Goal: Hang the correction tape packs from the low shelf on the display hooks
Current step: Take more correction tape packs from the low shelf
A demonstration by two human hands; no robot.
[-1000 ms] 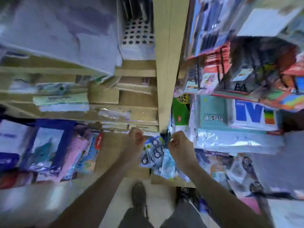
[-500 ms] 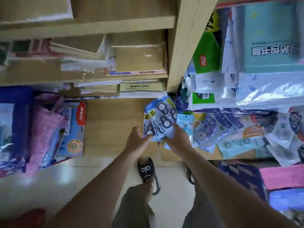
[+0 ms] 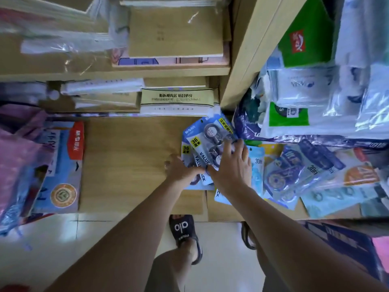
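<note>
Since the earlier frame your right hand (image 3: 229, 169) has spread flat over the correction tape packs (image 3: 207, 142); left hand (image 3: 181, 171) pinches their lower edge, beside the wooden upright (image 3: 250, 60). The fanned packs may slide apart.

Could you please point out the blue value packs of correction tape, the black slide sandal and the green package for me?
Value packs (image 3: 207, 138): head view, top pack's front.
Black sandal (image 3: 182, 227): head view, strap with lettering.
Green package (image 3: 303, 47): head view, green face.
</note>
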